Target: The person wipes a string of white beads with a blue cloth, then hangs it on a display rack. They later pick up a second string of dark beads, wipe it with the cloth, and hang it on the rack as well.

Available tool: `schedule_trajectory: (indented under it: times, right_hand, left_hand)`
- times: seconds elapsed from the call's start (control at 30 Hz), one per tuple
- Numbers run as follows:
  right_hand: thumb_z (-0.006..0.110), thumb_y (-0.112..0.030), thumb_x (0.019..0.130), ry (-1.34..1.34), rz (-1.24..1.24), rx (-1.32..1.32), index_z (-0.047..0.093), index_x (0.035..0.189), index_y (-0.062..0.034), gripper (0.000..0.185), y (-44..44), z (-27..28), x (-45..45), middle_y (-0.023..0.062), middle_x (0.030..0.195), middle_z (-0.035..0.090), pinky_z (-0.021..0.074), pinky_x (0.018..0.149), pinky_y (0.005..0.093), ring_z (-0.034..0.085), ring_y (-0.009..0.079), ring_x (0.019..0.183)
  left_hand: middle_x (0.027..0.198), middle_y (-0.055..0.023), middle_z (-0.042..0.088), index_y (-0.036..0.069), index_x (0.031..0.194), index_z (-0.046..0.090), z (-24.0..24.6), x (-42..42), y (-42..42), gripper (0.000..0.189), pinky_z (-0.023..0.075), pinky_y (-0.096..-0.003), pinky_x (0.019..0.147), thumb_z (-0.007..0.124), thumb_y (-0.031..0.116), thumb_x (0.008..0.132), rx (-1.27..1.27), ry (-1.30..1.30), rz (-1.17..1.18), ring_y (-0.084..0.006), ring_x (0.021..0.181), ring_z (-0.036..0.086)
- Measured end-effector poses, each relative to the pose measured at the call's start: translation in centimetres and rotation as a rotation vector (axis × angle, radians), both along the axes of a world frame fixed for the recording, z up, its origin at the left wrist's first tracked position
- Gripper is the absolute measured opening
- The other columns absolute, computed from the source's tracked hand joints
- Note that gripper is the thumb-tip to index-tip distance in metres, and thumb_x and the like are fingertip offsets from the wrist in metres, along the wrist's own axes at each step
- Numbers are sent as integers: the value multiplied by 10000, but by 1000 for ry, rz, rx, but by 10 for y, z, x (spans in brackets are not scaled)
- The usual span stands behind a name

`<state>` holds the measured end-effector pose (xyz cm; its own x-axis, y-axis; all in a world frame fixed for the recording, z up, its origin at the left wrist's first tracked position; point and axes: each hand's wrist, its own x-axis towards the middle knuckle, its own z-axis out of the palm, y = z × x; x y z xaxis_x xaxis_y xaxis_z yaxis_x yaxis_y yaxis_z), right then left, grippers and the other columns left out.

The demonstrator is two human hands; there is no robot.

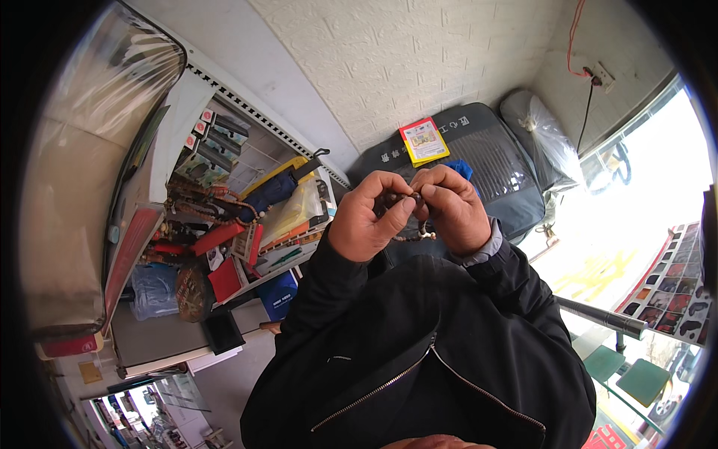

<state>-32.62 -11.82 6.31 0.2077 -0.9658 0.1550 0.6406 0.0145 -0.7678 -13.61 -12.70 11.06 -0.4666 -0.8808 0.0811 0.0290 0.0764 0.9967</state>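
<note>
Both of my hands meet in front of my chest around a string of dark brown beads [416, 197]. My left hand [373, 216] pinches the beads between thumb and fingers on one side. On the other, my right hand [455, 210] grips them with thumb and forefinger, close to the left fingertips. Part of the strand, with some paler beads [429, 236], hangs below between the palms. The fingers hide much of the string. Behind the hands lies a large black case [493, 151], with a red and yellow packet [424, 141] and a blue cloth-like item [461, 168] on it.
A white shelf unit at the left holds bead strings [210, 205], red boxes [229, 279], a folded dark blue umbrella [269, 193] and a camouflage cap [194, 292]. A tied plastic bag [530, 126] stands beyond the case. Green stools [643, 381] and a metal rail [603, 317] are at the right.
</note>
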Motion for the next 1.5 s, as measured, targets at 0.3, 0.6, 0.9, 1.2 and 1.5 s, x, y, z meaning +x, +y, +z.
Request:
schedule_trajectory:
  times: [0.3,0.6,0.9,1.2,1.5]
  right_hand:
    - [569,-194,1076,-88,102,104,675,1079,-18,207,11,7,-1,67,959,714,495,688,272,610,118,771]
    - [676,-95,1009,19,201,23,648,1158,-8,175,32,-18,-13,43,968,699,493,718,257,605,106,777]
    - [696,-90,996,73,143,24,658,1153,-38,170,67,-54,-27,22,916,680,480,700,236,599,80,773]
    - [699,-73,988,44,180,48,656,1140,-29,163,89,-52,-27,27,935,688,498,704,237,612,88,765]
    - [715,-73,984,66,213,31,652,1128,-24,165,91,-49,-23,22,939,688,486,693,233,599,78,766]
  left_hand:
    - [995,-54,712,1,1152,579,-3,3,13,174,537,-231,822,662,88,1027,9,113,57,-79,930,669]
    - [949,-18,663,46,1159,587,-26,2,30,135,450,-196,687,606,107,1040,73,200,129,-50,774,564]
    - [975,-1,653,17,1242,620,-58,-16,70,262,516,-202,759,681,33,987,20,79,81,-40,861,609]
    - [955,-7,652,17,1158,623,-57,-19,92,187,505,-207,753,648,40,973,7,42,100,-35,840,605]
    - [931,9,616,28,1151,597,-53,-12,96,191,473,-205,739,637,68,969,74,117,73,-38,827,581]
